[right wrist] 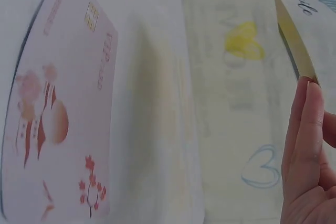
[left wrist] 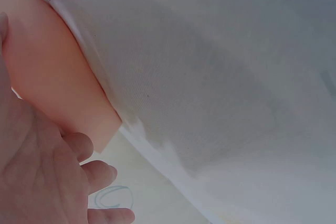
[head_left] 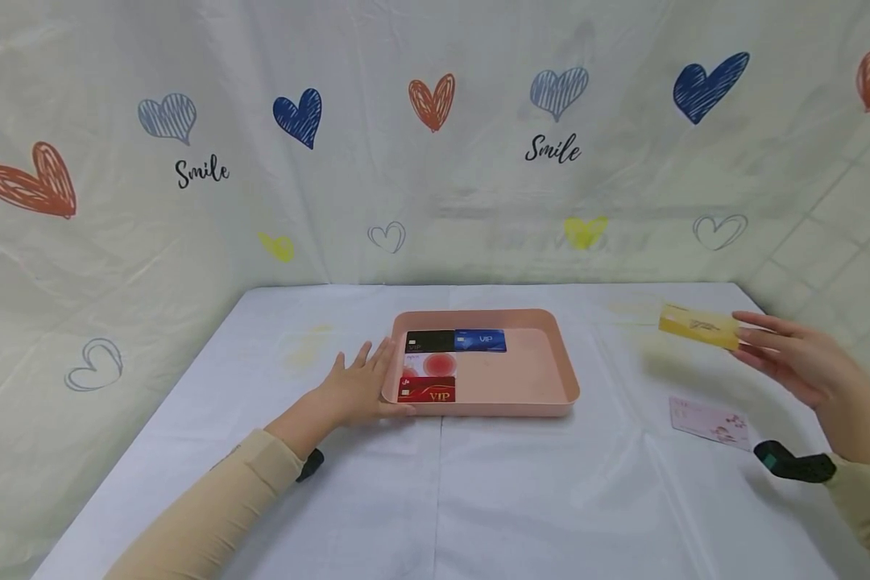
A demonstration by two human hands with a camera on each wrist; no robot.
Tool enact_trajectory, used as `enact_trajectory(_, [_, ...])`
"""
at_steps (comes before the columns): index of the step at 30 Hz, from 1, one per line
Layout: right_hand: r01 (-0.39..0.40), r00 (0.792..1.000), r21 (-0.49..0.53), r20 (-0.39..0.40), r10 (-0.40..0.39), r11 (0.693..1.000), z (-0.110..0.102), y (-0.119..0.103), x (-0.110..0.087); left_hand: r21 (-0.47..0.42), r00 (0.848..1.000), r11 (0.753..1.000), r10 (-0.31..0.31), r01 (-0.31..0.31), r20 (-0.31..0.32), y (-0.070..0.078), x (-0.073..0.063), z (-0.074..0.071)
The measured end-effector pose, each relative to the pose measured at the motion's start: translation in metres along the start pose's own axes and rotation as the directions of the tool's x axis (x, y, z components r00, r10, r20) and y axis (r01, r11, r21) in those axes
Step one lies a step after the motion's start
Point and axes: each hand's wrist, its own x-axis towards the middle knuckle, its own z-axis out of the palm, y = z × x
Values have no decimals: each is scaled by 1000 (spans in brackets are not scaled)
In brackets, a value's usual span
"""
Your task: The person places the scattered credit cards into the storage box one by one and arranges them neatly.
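A gold card (head_left: pixel 696 325) is pinched at its right end by the fingers of my right hand (head_left: pixel 801 358), raised over the table's right side. From the right wrist view, the gold card (right wrist: pixel 295 38) appears nearly edge-on beyond the fingertips. Below it, a pale pink VIP card with flower prints (head_left: pixel 709 423) lies on the cloth. My left hand (head_left: pixel 358 389) rests with spread fingers against the left side of a pink tray (head_left: pixel 532 354). Inside the tray's left part are a black card (head_left: pixel 429 340), a blue card (head_left: pixel 480 340), a white card with red circles (head_left: pixel 439 365) and a red card (head_left: pixel 426 391).
A white cloth (head_left: pixel 522 499) covers the table. Behind it hangs a pale curtain (head_left: pixel 478 177) printed with hearts and "Smile" words. Dark wrist straps with cameras (head_left: pixel 793 463) sit at both sleeves.
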Motion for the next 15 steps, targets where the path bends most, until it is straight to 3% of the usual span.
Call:
enact_trajectory(5, [-54, 997, 68, 60, 49, 996, 13, -5, 11, -14, 1000, 1000, -3, 3, -3, 0, 0, 0])
enact_trajectory(15, [-22, 996, -26, 88, 24, 999, 49, -8, 29, -8, 1000, 1000, -4, 3, -4, -1, 1, 1])
